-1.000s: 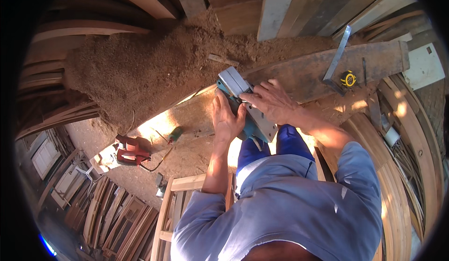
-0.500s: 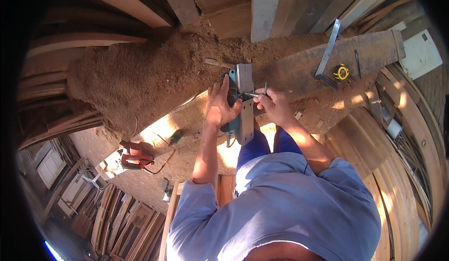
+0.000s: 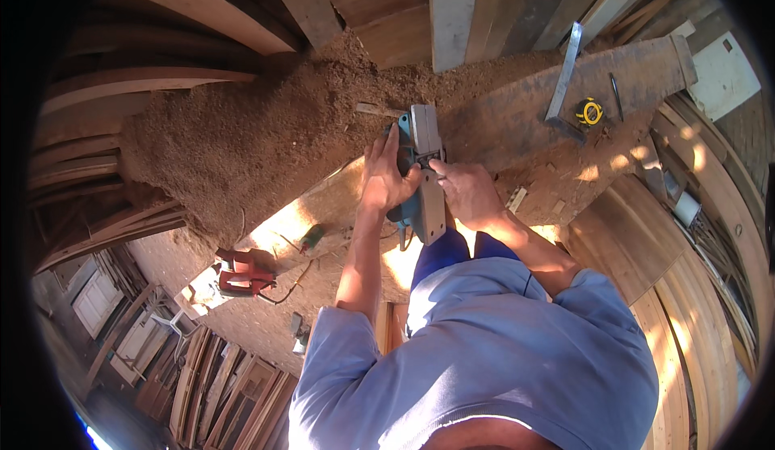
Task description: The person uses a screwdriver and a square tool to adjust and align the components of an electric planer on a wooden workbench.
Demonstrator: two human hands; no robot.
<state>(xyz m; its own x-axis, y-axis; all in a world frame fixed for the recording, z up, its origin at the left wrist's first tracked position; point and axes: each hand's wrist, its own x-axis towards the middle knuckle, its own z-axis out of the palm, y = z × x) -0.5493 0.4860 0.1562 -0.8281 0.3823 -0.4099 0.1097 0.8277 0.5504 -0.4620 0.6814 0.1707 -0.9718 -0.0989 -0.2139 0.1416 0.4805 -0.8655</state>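
Note:
An electric hand planer [image 3: 433, 208] with a blue-green body lies with its flat metal sole turned toward the right. My left hand [image 3: 387, 180] is closed around its body, thumb beside the slot in the middle of the sole. At that slot, my right hand [image 3: 468, 189] pinches a thin metal tool. Its fingers hide most of the tool, so I cannot tell its exact kind or how it sits against the cutter.
Sawdust [image 3: 242, 135] covers much of the bench. A metal square [image 3: 564, 79], a yellow tape measure [image 3: 590, 112] and a dark pencil-like stick [image 3: 617, 97] lie on a board to the right. At left is a red power tool [image 3: 242, 273] with a cord. Planks [image 3: 452, 14] lean behind.
My right hand has moved in against the planer's slot, and the metal tool, plainly visible before, is now mostly covered by its fingers. The left hand keeps its hold.

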